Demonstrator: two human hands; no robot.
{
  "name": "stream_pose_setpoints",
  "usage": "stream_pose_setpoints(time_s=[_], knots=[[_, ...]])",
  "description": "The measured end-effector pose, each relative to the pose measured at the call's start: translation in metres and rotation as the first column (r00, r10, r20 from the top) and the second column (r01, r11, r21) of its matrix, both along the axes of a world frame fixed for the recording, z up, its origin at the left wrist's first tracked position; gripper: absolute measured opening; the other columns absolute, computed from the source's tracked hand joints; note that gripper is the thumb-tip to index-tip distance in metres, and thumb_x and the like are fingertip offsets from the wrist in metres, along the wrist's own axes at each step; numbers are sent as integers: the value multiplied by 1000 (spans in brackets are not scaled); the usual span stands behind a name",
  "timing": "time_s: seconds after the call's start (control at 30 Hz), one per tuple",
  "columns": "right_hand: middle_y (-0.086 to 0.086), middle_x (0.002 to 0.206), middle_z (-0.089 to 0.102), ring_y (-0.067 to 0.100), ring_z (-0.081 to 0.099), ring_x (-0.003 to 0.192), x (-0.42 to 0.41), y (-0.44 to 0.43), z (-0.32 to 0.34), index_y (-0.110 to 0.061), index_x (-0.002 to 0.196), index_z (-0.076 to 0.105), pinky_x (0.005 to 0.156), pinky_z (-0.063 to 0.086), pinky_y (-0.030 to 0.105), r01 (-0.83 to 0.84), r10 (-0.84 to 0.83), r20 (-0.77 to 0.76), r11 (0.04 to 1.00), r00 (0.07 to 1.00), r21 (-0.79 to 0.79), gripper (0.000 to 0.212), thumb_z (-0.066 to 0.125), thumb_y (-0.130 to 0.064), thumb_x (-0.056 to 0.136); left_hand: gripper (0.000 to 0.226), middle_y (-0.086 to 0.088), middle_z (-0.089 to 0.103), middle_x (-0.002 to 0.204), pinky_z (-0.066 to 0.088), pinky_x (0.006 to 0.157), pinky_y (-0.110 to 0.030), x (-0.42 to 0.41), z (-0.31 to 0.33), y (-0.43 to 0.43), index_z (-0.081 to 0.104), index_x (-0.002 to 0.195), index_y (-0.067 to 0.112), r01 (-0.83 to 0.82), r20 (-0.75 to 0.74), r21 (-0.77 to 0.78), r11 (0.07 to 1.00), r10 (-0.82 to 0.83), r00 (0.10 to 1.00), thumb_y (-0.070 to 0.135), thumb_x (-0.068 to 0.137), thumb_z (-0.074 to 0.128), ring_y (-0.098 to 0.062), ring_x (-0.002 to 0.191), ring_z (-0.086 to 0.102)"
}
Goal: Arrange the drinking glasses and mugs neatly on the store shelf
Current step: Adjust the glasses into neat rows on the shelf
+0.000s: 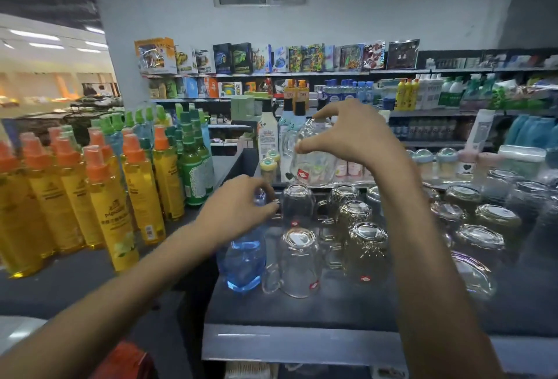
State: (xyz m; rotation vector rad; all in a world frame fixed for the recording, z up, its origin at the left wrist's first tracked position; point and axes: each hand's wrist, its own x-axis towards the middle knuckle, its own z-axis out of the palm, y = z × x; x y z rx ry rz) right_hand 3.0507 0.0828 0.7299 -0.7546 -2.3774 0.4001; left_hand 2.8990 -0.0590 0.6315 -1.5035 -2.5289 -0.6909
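The right hand [347, 134] holds a clear glass [314, 161] in the air above the back of the shelf [302, 312]. Its grip is curled over the glass, fingers on the upturned base and thumb pressed against the side. The glass is ribbed and see-through, with a small red label near its rim. Its long axis is close to upright, leaning a little, with the mouth facing down.

The left hand [238, 209] closes its grip around the top of a tall blue glass [243, 261], which stands upright at the shelf's left edge. Which end of it is up cannot be told.

Just beside the blue glass, clear glasses [299, 261] and patterned mugs [367, 252] stand in rows, mouths down and bases up. Yellow bottles [111, 212] with orange caps, holding yellow liquid, crowd the next shelf to the left.
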Motion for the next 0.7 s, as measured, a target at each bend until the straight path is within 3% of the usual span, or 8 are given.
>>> stream_pose_setpoints(time_s=[0.07,0.2,0.33,0.4,0.5,0.53,0.63,0.7], knots=[[-4,142,62,20,60,122,-6,8,4,-27,134,65,98,50,38,31,-31,2,999,1000,-7,76,84,-60,68,37,0,70,118,56,92,-38,-22,10,23,70,119,28,50,14,-117,992,-49,999,46,87,75,-19,106,66],[1,130,68,22,63,108,-20,26,8,-23,128,68,89,51,38,94,-94,4,995,996,-31,75,86,-60,65,60,-8,67,131,47,88,-26,-49,11,73,60,138,22,163,58,-299,940,-152,987,49,87,78,-18,103,63],[4,111,71,22,66,88,-31,38,8,-18,117,72,87,57,38,116,-113,42,989,993,-95,68,88,-58,64,77,-11,62,142,49,104,-33,-65,3,116,51,148,18,202,104,-363,910,-176,979,52,85,78,-26,125,61],[3,100,68,24,69,84,-35,41,6,-18,112,73,86,61,44,110,-104,60,986,993,-123,65,89,-57,63,78,-10,65,134,51,102,-36,-71,-4,130,54,144,19,191,107,-372,908,-162,981,57,81,81,-27,119,62],[1,89,65,20,69,77,-39,46,-1,-17,105,74,82,62,44,113,-102,75,982,992,-153,59,90,-55,62,68,3,64,90,48,80,-31,-73,-10,143,65,123,17,159,96,-382,910,-132,987,59,74,84,-21,89,58],[0,86,65,20,69,75,-39,47,-3,-16,104,75,81,62,44,116,-104,79,980,991,-162,59,90,-55,62,70,7,62,84,50,81,-32,-73,-11,146,67,119,17,142,81,-379,914,-121,989,64,70,85,-19,87,58],[2,93,70,22,71,77,-42,50,-6,-15,106,74,80,63,44,125,-112,81,975,990,-183,63,90,-55,60,101,4,74,106,57,94,-45,-87,-19,160,68,118,23,168,78,-333,928,-150,986,88,42,77,-21,100,68],[1,95,71,23,71,79,-41,51,-9,-16,105,74,81,63,44,131,-119,74,974,990,-187,63,90,-56,59,98,-5,74,118,56,98,-49,-84,-15,159,69,120,16,184,80,-366,912,-166,983,79,47,82,-27,108,69]])
